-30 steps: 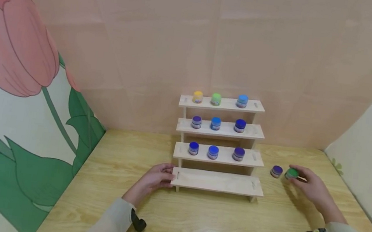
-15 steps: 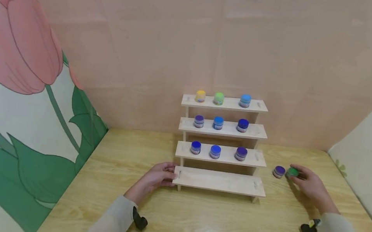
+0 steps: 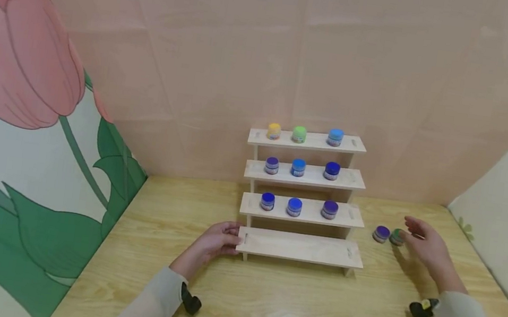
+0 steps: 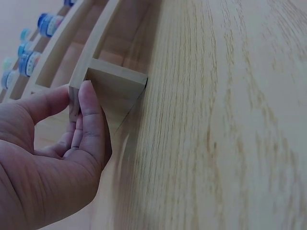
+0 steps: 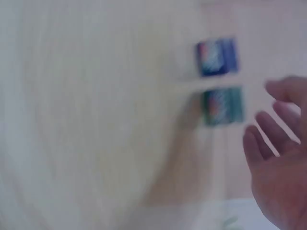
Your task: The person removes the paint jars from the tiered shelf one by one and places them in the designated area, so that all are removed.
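a booth-like indoor corner: a flat, pale wood-grain table (image 3: 190, 203) at six o'clock, creased pinkish-beige sheet backdrop (image 3: 208, 67) at twelve, white tulip-printed panel (image 3: 38, 151) at nine.

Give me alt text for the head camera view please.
The left hand grips a wooden four-tier stand by its bottom shelf; the right hand is open beside a green-lidded jar, which stands near a purple-lidded jar on the table. Three jars stand on each upper shelf.
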Available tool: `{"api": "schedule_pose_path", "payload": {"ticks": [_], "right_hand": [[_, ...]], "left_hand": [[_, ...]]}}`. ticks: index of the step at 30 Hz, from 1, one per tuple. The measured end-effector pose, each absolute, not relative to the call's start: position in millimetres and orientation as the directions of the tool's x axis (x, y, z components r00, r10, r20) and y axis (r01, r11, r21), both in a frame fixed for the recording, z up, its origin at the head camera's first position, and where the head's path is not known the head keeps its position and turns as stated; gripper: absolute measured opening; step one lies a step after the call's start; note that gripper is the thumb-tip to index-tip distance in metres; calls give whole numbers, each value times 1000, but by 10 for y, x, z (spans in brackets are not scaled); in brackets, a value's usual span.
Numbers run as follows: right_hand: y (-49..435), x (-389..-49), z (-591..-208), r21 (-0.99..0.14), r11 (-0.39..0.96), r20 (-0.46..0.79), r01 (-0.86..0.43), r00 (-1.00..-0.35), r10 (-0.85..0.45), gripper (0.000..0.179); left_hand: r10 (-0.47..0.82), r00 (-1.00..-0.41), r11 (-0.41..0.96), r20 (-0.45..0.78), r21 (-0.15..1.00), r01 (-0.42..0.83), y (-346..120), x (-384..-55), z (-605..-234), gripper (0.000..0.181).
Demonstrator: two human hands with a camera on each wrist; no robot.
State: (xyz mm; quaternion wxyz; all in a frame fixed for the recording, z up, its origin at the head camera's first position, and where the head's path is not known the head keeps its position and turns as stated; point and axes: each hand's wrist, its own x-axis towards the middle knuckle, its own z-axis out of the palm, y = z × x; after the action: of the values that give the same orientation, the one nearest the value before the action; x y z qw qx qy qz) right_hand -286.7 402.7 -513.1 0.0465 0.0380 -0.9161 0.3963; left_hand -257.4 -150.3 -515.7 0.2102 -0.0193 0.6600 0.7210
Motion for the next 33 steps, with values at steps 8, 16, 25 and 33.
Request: {"api": "schedule_pose_path", "payload": {"ticks": [8,16,25,33], "right_hand": [[3511,-2625,-4749,-769,618,280,-163,-955,98,52],[2948,-2506,-4495,-806,531,339,-261,-939,53,45],[2540,-2503,-4382,-809,505,326,-303,-944,-45,45],[2352,-2584,-4362,-812,492,302,-314,-947,-106,47]], "left_hand": [[277,-913,-33,-300,947,-321,-1481,-2545,-5153,55],[267,-916,-37,-299,947,-320,-1483,-2554,-5169,56],[270,-913,-31,-307,945,-327,-1501,-2557,-5161,56],[275,-913,-32,-300,947,-321,-1498,-2563,-5165,58]]}}
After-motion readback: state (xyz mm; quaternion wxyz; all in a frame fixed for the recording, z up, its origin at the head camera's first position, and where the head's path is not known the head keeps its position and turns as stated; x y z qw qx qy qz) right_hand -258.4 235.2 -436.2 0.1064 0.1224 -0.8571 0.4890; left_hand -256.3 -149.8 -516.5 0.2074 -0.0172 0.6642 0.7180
